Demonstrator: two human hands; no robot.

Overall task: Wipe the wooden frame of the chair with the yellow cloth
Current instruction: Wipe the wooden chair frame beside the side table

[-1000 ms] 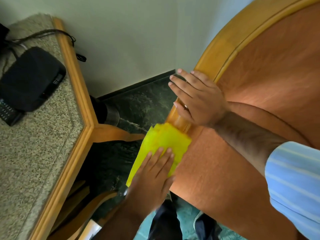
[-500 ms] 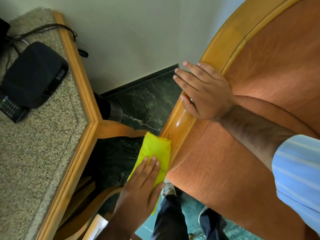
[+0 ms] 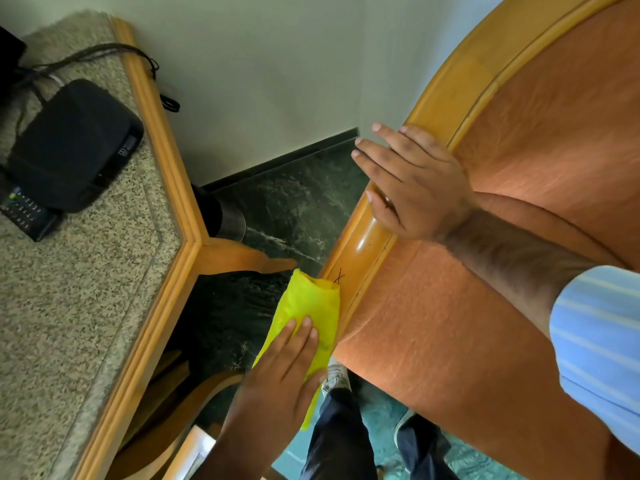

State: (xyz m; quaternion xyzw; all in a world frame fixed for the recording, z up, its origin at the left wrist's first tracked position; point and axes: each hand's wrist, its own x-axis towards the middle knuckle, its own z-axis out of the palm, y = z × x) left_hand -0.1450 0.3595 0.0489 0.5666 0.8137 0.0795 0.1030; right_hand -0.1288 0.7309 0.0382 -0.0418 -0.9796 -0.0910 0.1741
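The chair has orange upholstery (image 3: 450, 341) and a curved, glossy wooden frame (image 3: 360, 251) running from lower centre to upper right. A folded yellow cloth (image 3: 311, 303) lies against the frame's outer side, just below a small pen mark on the wood. My left hand (image 3: 280, 379) presses flat on the cloth with fingers together. My right hand (image 3: 412, 181) rests on the frame higher up, fingers spread over the outer edge, holding nothing. The cloth's lower end hangs below my left palm.
A granite-topped table (image 3: 86, 306) with a wooden rim stands at left, close to the chair. A black box (image 3: 72, 147), a remote (image 3: 24, 213) and cables lie on it. Dark green floor (image 3: 298, 206) shows between table and chair. My legs and shoes are at the bottom.
My left hand has slid the cloth down and off the top of the frame onto its outer side, baring a stretch of glossy wood. My right hand stayed on the frame.
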